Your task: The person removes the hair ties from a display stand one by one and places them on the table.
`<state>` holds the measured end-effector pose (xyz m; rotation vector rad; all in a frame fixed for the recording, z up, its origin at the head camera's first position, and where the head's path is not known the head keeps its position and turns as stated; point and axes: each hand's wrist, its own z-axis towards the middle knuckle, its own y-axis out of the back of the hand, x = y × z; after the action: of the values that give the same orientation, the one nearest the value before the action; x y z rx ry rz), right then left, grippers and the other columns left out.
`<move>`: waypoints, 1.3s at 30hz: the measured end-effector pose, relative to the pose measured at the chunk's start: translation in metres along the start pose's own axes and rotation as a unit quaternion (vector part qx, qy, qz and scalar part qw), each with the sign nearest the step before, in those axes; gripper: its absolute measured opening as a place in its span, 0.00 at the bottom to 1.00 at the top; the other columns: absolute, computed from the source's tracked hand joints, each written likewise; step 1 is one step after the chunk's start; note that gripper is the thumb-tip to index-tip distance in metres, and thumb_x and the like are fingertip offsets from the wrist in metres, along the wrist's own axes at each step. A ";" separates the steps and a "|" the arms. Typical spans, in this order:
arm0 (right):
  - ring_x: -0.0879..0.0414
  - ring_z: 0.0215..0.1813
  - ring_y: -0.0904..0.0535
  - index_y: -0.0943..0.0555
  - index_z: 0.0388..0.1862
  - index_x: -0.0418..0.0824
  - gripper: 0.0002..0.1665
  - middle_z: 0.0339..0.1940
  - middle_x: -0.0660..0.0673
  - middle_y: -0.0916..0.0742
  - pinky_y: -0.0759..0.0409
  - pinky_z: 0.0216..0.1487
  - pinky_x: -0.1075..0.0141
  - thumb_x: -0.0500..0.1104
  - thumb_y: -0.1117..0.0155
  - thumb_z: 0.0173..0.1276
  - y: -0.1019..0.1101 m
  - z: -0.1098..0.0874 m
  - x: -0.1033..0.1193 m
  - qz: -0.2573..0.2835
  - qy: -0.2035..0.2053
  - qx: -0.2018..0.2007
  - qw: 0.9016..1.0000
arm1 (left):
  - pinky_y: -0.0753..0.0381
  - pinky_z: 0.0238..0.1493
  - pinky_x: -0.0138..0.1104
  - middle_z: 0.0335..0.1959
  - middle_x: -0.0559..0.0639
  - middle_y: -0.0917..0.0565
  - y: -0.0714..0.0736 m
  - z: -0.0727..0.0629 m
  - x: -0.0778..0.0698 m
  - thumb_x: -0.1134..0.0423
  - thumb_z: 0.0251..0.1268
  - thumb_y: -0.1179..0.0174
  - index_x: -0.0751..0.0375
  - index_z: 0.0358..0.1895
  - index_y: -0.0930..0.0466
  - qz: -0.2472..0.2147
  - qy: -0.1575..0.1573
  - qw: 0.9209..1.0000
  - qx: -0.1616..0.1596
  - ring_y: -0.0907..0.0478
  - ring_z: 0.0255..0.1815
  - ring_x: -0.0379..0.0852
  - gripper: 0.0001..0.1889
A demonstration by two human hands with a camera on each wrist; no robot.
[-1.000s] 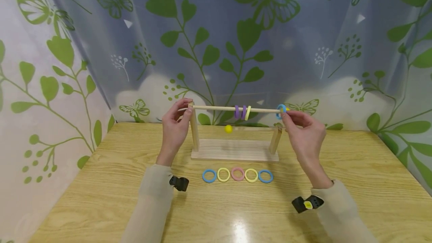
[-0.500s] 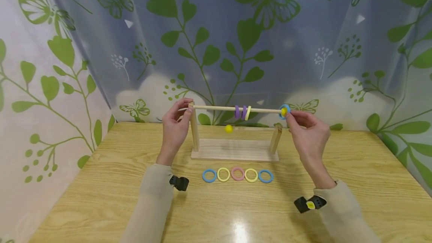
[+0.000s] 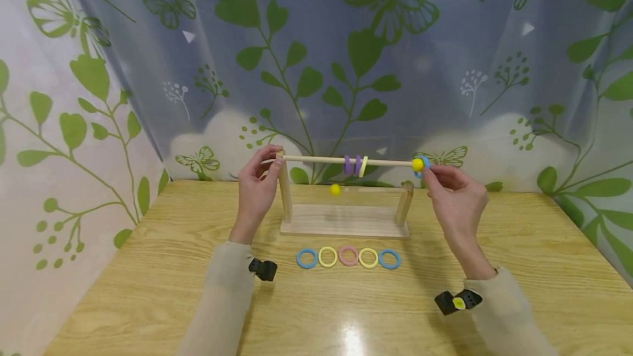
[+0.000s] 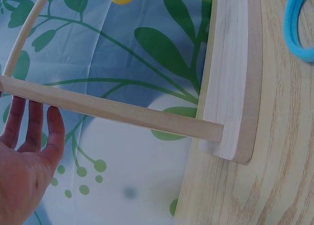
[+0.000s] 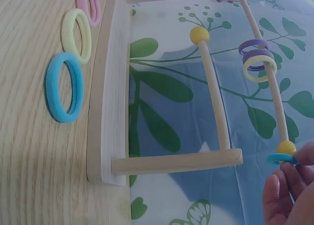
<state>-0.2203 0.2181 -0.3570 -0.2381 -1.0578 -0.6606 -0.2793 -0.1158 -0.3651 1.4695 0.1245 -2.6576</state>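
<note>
My right hand (image 3: 460, 202) pinches a blue ring (image 5: 274, 157) at the right end of the stand's upper rod (image 3: 316, 159). The ring sits just outside the yellow ball (image 3: 417, 165) that caps this rod; in the head view the ball partly covers it. Around the rod's middle hang two purple rings (image 3: 347, 165) and a pale yellow ring (image 3: 364, 167). With thumb and fingers, my left hand (image 3: 257, 183) grips the top of the left post (image 3: 285, 194) of the wooden stand (image 3: 343, 221). In the left wrist view, its fingers (image 4: 35, 124) show behind the post.
A lower rod (image 3: 376, 189) reaches left from the short right post (image 3: 404, 206), ending in another yellow ball (image 3: 335, 190). Before the stand, several rings lie in a row: a blue ring (image 3: 298, 259) at each end, yellow rings and a pink ring (image 3: 340, 256) between. A patterned curtain hangs behind.
My right hand has moved slightly right, drawing the blue ring from the inner side of the yellow end ball, over it, to its outer side. The left hand has stayed on the post.
</note>
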 end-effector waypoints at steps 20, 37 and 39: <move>0.73 0.29 0.17 0.10 0.43 0.36 0.13 0.26 0.73 0.15 0.19 0.30 0.79 0.44 0.26 0.66 0.015 -0.003 -0.007 -0.023 0.003 -0.004 1.000 | 0.18 0.41 0.26 0.48 0.54 0.17 0.000 0.000 0.000 0.69 0.74 0.41 0.64 0.57 0.17 0.002 -0.001 1.000 -0.001 0.17 0.44 0.39 0.13; 0.72 0.26 0.16 0.10 0.43 0.36 0.13 0.24 0.74 0.16 0.20 0.27 0.79 0.45 0.27 0.67 0.029 -0.009 -0.018 -0.067 -0.014 0.006 0.998 | 0.17 0.41 0.26 0.49 0.56 0.17 0.000 0.000 0.001 0.69 0.74 0.41 0.64 0.57 0.17 0.004 0.000 1.000 -0.002 0.17 0.44 0.38 0.13; 0.73 0.26 0.17 0.10 0.42 0.37 0.13 0.24 0.74 0.16 0.21 0.27 0.79 0.45 0.28 0.67 0.030 -0.010 -0.019 -0.070 -0.014 0.006 0.997 | 0.17 0.41 0.26 0.49 0.57 0.17 0.000 0.000 0.000 0.69 0.74 0.41 0.63 0.57 0.17 0.005 -0.002 1.000 -0.002 0.17 0.44 0.38 0.13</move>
<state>-0.2010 0.2446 -0.3744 -0.1632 -1.1114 -0.7785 -0.2799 -0.1159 -0.3653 1.4613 0.1222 -2.6508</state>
